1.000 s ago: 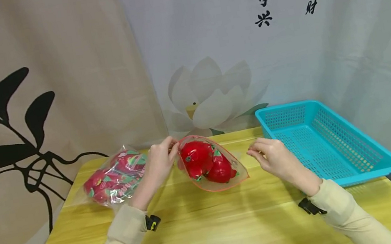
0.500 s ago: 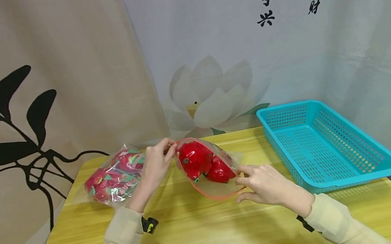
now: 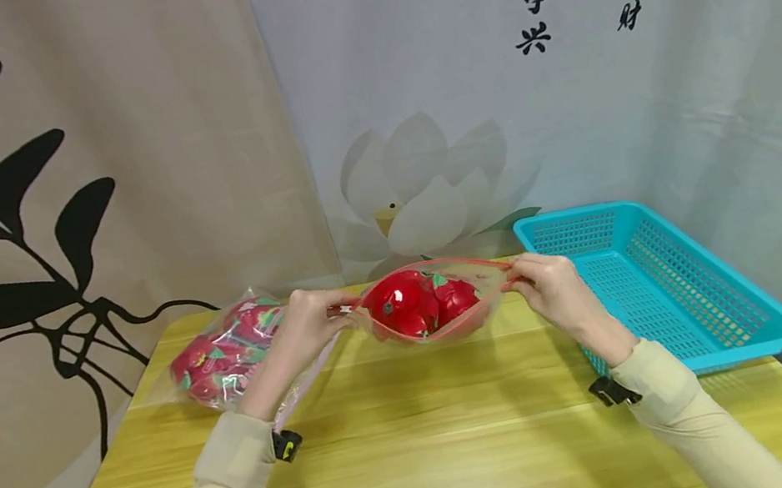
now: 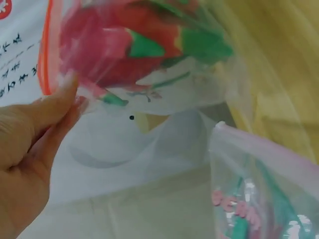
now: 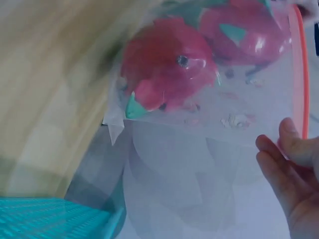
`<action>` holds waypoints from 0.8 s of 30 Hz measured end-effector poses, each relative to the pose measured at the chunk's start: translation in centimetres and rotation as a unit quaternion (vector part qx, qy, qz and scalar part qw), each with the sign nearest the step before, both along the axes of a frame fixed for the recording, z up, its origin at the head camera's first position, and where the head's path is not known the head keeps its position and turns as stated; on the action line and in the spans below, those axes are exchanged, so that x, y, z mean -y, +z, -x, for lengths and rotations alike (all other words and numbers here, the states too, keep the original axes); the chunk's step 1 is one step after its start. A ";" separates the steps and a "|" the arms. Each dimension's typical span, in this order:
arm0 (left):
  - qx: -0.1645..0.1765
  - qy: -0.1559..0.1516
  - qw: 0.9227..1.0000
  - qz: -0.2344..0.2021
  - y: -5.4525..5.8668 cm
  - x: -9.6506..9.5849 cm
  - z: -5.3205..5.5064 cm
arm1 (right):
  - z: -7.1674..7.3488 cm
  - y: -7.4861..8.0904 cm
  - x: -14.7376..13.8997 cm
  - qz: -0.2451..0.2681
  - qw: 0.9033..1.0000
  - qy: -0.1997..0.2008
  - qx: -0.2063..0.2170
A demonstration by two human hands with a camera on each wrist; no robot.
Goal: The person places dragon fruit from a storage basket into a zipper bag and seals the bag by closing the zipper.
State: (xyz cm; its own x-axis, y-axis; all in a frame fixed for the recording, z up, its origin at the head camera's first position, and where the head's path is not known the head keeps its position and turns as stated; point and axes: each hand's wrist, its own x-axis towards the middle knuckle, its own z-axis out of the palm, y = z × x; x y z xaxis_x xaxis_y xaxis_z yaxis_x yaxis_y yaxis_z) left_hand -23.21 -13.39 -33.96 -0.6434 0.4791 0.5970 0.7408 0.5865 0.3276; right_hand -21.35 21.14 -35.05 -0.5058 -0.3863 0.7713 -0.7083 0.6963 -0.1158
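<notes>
A clear zip bag (image 3: 492, 286) with an orange-red edge is held up over the table, its mouth parted. Inside are two red, glossy, green-tipped fruits (image 3: 401, 303) that look like dragon fruits; the right wrist view shows one fruit (image 5: 169, 62) through the film. My left hand (image 3: 308, 324) pinches the left corner of the mouth between thumb and fingers. At the opposite corner, my right hand (image 3: 556, 293) pinches the edge. The left wrist view shows the left hand (image 4: 35, 144) at the orange strip, the bag hanging beside it.
A second clear bag (image 3: 229, 354) of red and green fruits lies on the wooden table (image 3: 423, 458) at left, partly behind the left forearm. The turquoise plastic basket (image 3: 711, 255) stands at right, close to the right hand. A printed curtain (image 3: 407, 47) hangs behind.
My right hand moves in from beside the bag and takes its right corner. The mouth is now stretched level between both hands. My left hand keeps its corner and shifts slightly lower.
</notes>
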 end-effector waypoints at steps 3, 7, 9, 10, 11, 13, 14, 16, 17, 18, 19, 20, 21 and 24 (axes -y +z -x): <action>-0.053 0.019 0.998 0.002 0.7 -0.3 0.1 | 0.7 1.3 -0.4 0.015 1.000 -0.011 -0.007; -0.096 0.043 0.994 -0.014 2.3 -0.6 0.1 | 1.4 3.3 -0.9 0.034 0.999 -0.029 -0.004; -0.098 0.048 0.994 -0.028 3.3 -0.7 0.0 | 1.6 4.2 -1.0 0.048 0.998 -0.040 -0.001; -0.096 0.049 0.993 -0.036 3.8 -0.8 -0.1 | 1.6 4.6 -1.0 0.057 0.997 -0.045 0.001; -0.094 0.049 0.993 -0.043 4.2 -0.8 -0.2 | 1.6 5.0 -1.0 0.067 0.996 -0.051 0.002; -0.084 0.047 0.994 -0.058 4.9 -0.9 -0.6 | 1.5 5.6 -0.9 0.085 0.995 -0.058 0.003; -0.080 0.045 0.994 -0.062 5.1 -0.9 -0.7 | 1.4 5.8 -0.8 0.091 0.994 -0.060 0.003; -0.072 0.041 0.995 -0.064 5.4 -1.1 -1.1 | 1.1 6.1 -0.7 0.101 0.993 -0.058 0.004; -0.068 0.037 0.995 -0.064 5.5 -1.2 -1.3 | 1.0 6.2 -0.6 0.103 0.993 -0.057 0.005; -0.066 0.035 0.995 -0.064 5.5 -1.2 -1.5 | 0.8 6.2 -0.5 0.105 0.993 -0.056 0.004; -0.066 0.033 0.995 -0.065 5.5 -1.3 -1.6 | 0.7 6.3 -0.5 0.109 0.993 -0.054 0.004; -0.068 0.031 0.995 -0.066 5.5 -1.4 -1.7 | 0.5 6.4 -0.4 0.114 0.992 -0.055 0.002; -0.071 0.030 0.995 -0.069 5.5 -1.5 -1.7 | 0.4 6.5 -0.3 0.120 0.991 -0.055 0.001; -0.088 0.032 0.994 -0.064 5.6 -2.3 -2.1 | -0.1 6.7 0.5 0.125 0.991 -0.045 -0.010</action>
State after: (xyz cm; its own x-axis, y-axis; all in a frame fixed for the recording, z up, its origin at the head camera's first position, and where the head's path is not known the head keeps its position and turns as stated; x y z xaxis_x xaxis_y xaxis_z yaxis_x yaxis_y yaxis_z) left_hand -21.06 -11.06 -28.38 -0.5503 0.3534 0.7565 0.7554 0.5967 0.2707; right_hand -21.23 20.69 -28.37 -0.5132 -0.1365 0.8473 -0.6488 0.7080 -0.2789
